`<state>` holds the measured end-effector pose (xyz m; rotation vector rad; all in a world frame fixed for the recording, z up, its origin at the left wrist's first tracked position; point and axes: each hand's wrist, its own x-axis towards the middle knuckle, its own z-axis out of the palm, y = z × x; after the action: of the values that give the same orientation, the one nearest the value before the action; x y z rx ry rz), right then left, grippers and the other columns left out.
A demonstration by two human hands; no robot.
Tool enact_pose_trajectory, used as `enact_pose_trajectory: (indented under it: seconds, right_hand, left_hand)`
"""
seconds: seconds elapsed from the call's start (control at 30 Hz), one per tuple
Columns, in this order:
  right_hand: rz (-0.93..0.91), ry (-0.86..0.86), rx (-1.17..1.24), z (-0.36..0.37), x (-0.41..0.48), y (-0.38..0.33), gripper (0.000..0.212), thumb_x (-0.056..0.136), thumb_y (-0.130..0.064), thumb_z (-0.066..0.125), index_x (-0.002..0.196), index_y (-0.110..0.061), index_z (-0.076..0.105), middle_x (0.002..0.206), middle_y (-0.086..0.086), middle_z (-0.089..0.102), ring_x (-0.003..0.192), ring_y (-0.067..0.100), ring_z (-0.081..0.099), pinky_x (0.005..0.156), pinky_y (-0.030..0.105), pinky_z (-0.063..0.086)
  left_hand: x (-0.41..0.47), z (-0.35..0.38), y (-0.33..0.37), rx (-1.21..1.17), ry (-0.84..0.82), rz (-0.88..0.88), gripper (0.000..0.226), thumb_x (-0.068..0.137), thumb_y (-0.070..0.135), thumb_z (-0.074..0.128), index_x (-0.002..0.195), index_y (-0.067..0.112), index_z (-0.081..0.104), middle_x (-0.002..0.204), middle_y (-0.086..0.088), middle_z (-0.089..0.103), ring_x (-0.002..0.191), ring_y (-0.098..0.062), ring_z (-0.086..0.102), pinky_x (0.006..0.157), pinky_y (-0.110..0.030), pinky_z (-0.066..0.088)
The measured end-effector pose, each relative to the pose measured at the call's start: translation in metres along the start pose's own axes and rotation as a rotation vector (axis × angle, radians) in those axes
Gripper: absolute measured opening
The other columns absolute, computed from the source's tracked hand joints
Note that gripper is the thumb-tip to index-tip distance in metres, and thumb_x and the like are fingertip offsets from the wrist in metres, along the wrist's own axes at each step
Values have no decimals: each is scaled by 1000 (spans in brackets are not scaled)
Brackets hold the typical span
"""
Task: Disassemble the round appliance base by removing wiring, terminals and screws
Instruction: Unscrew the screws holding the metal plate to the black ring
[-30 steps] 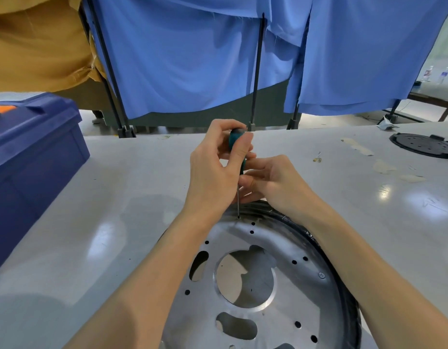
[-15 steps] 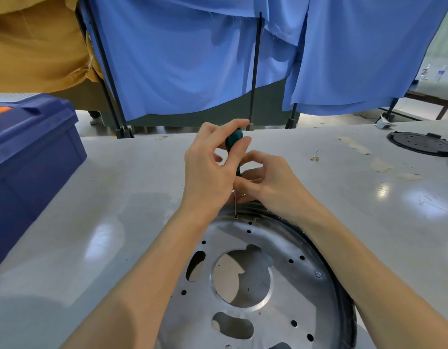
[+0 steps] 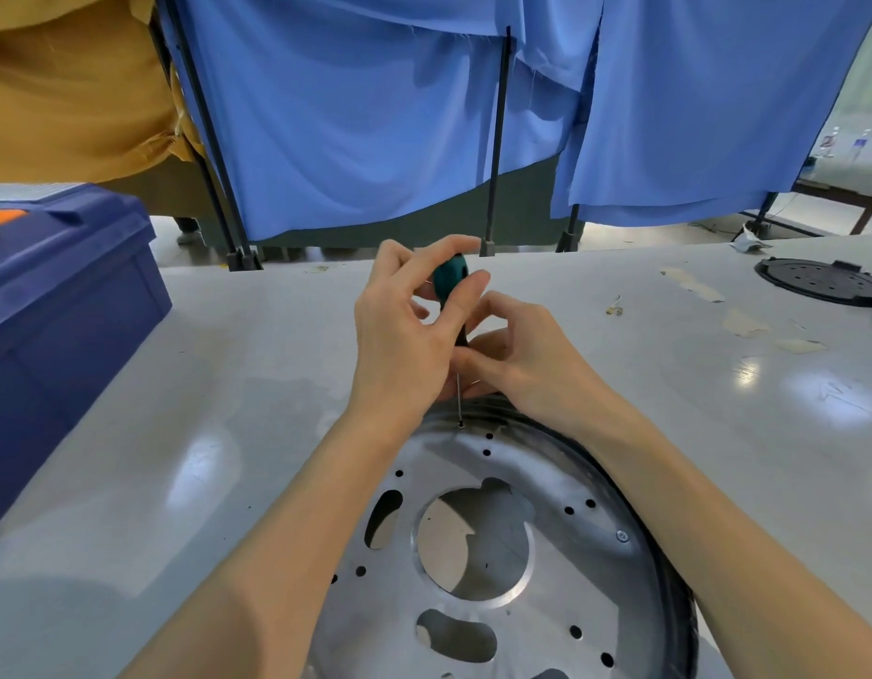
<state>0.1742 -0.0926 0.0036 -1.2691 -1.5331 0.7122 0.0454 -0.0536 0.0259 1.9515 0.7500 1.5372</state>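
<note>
Base (image 3: pixel 586 580): round metal plate, flat on the grey table (image 3: pixel 228 384) right in front of me
Screwdriver (image 3: pixel 449 276): upright, tip in a screw (image 3: pixel 461 424) by the far rim
Left hand (image 3: pixel 400 345): wrapped round the green handle
Right hand (image 3: pixel 527 365): pinching the screwdriver just under that
Around: blue toolbox (image 3: pixel 66 306) on my left, black round cover (image 3: pixel 816 281) far right, blue curtains (image 3: pixel 351 115) behind

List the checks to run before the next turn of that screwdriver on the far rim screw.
1. Screwdriver tip on far rim screw: ok.
2. Bit seated in the screw head: cannot tell, too small.
3. Left hand grips the teal handle: ok.
4. Right hand pinches the tool just below the handle: ok.
5. Round base held down: not ok, both hands are on the tool.
6. Right rim screw out: not ok, in place.
</note>
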Motion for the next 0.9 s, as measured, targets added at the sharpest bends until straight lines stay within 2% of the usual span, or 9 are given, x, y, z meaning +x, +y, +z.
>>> enact_pose_trajectory:
  seconds: [0.13, 0.23, 0.33, 0.47, 0.57, 0.67, 0.8, 0.9]
  right_hand:
    - [26, -1, 27, -2, 4, 1, 13, 91, -10, 65, 88, -6, 53, 72, 6, 75, 66, 25, 74, 66, 38, 62]
    - [24, -34, 37, -4, 3, 1, 3, 94, -5, 60, 94, -5, 58, 76, 7, 75, 70, 27, 74, 68, 37, 62]
    - [30, -49, 35, -2, 1, 0, 16, 96, -7, 57, 111, -3, 59, 85, 10, 75, 76, 26, 74, 75, 41, 61]
    - [10, 4, 20, 0, -1, -2, 31, 90, -20, 68, 114, -6, 54, 81, 7, 76, 71, 24, 74, 71, 41, 62]
    - [24, 24, 40, -1, 1, -2, 21, 90, -17, 67, 102, -3, 57, 76, 5, 76, 67, 24, 74, 68, 41, 62]
    - [26, -11, 72, -2, 2, -2, 13, 92, -10, 64, 104, -6, 62, 79, 5, 76, 69, 25, 74, 68, 36, 62]
    - [27, -57, 105, -1, 0, 0, 17, 96, -13, 59, 111, -7, 63, 82, 4, 76, 77, 22, 74, 72, 32, 61]
    - [21, -28, 54, 0, -1, 0, 23, 90, -22, 67, 107, -10, 56, 78, 3, 76, 72, 20, 75, 69, 31, 61]
  left_hand:
    - [-1, 3, 4, -41, -51, 21, 26, 100, 14, 45, 120, 17, 62, 106, 0, 59, 98, -10, 62, 87, -30, 53]
    - [0, 1, 3, -48, -24, 22, 27, 95, 14, 57, 120, 22, 63, 97, 2, 57, 89, -9, 62, 82, -28, 54]
    - [0, -1, 2, -46, 17, -14, 31, 86, 24, 70, 116, 29, 65, 90, 4, 51, 81, -8, 56, 76, -27, 53]
    - [-1, 4, 5, -80, -26, -52, 20, 91, 29, 63, 110, 27, 67, 93, 4, 56, 84, -5, 58, 79, -27, 52]
    - [-3, 4, 6, -41, -38, -8, 26, 100, 24, 46, 117, 17, 65, 100, 1, 65, 94, -9, 62, 82, -26, 52]
    - [-3, 2, 4, -63, -16, -3, 24, 99, 19, 50, 117, 15, 64, 101, -1, 68, 94, -16, 66, 85, -34, 55]
    - [-2, 4, 2, -48, 36, 0, 25, 90, 24, 66, 114, 26, 66, 92, 1, 57, 81, -9, 58, 76, -34, 54]
    - [-1, 5, -2, -46, 13, -43, 28, 90, 27, 65, 116, 36, 63, 91, 0, 46, 78, -5, 50, 70, -22, 52]
